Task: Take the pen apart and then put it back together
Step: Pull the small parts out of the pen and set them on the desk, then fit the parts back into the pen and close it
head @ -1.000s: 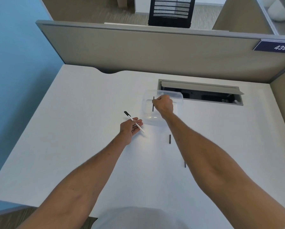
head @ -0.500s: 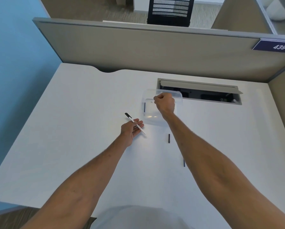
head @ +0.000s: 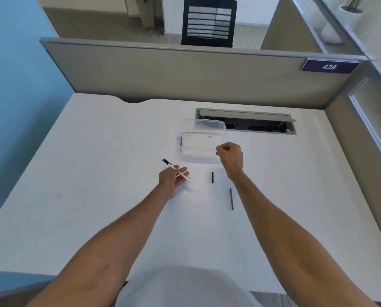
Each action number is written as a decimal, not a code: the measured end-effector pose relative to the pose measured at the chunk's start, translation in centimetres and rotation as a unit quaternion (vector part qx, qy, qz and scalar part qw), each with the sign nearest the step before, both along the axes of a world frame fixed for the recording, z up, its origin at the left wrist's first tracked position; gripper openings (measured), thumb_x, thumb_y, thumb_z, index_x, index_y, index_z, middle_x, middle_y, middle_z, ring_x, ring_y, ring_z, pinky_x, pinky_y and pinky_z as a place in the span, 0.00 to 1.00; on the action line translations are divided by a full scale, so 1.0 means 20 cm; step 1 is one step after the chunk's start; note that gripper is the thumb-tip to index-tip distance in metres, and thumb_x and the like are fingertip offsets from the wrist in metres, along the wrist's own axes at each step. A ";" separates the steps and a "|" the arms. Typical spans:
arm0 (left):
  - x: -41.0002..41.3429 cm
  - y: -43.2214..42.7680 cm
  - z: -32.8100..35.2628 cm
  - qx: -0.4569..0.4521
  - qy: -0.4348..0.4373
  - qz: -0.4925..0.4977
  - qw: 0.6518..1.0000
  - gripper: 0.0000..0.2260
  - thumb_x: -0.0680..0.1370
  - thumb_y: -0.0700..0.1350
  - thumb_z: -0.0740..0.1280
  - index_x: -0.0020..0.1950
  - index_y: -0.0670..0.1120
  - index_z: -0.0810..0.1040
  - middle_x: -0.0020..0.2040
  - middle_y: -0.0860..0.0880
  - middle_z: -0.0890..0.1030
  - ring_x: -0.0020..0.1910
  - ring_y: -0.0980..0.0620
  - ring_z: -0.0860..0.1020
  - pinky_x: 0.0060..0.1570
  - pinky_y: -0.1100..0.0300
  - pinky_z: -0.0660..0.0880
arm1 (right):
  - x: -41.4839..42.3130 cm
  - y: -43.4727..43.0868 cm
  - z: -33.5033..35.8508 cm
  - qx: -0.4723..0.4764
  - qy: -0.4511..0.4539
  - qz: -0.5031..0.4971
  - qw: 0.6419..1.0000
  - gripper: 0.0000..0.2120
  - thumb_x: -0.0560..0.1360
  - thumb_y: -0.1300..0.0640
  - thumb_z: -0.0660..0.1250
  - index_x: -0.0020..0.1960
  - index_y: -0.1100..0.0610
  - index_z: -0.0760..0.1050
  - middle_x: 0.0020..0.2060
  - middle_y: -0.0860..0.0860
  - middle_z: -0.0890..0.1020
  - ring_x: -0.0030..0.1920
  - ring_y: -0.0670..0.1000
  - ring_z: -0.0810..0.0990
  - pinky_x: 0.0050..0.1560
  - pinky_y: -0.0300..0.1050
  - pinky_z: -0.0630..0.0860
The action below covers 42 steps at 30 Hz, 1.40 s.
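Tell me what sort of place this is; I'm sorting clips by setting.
Most likely an open-plan office cubicle: a white desk walled by grey partitions, a numbered plate reading 439, and a black mesh office chair beyond the partition.

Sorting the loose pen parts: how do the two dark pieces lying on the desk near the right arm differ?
The shorter dark piece lies farther from the person, close to the clear container; the longer dark piece lies nearer, beside the right forearm. The longer one looks thinner. Both are dark, straight, lie flat on the white desk, untouched, pointing roughly away from the person.
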State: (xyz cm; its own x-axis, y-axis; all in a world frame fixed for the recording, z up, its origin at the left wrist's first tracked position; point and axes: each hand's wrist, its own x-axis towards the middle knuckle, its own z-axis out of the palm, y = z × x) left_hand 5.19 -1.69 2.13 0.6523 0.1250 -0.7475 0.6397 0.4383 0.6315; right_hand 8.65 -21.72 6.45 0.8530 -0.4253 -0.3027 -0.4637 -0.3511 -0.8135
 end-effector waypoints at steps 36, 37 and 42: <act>-0.19 -0.24 0.09 0.000 -0.003 -0.020 1.000 0.19 0.87 0.32 0.61 0.79 0.34 0.71 0.72 0.34 0.82 0.59 0.36 0.83 0.57 0.49 0.82 | -0.61 -0.24 -0.24 -0.213 0.170 0.123 0.954 0.11 0.82 0.57 0.66 0.61 0.60 0.82 0.62 0.56 0.85 0.62 0.63 0.86 0.63 0.53 0.82; -0.18 -0.23 0.09 -0.004 -0.003 -0.017 1.000 0.20 0.87 0.31 0.61 0.79 0.34 0.71 0.72 0.34 0.82 0.59 0.36 0.83 0.57 0.49 0.82 | -0.61 -0.23 -0.23 -0.209 0.162 0.121 0.957 0.11 0.82 0.56 0.66 0.60 0.60 0.82 0.61 0.55 0.86 0.61 0.62 0.86 0.63 0.53 0.82; -0.16 -0.21 0.12 -0.024 -0.002 -0.006 1.000 0.11 0.87 0.31 0.61 0.68 0.40 0.74 0.72 0.35 0.83 0.59 0.37 0.83 0.60 0.48 0.82 | -0.57 -0.14 -0.18 -0.162 0.111 0.129 0.972 0.08 0.80 0.56 0.67 0.57 0.56 0.82 0.56 0.51 0.88 0.58 0.59 0.86 0.61 0.52 0.82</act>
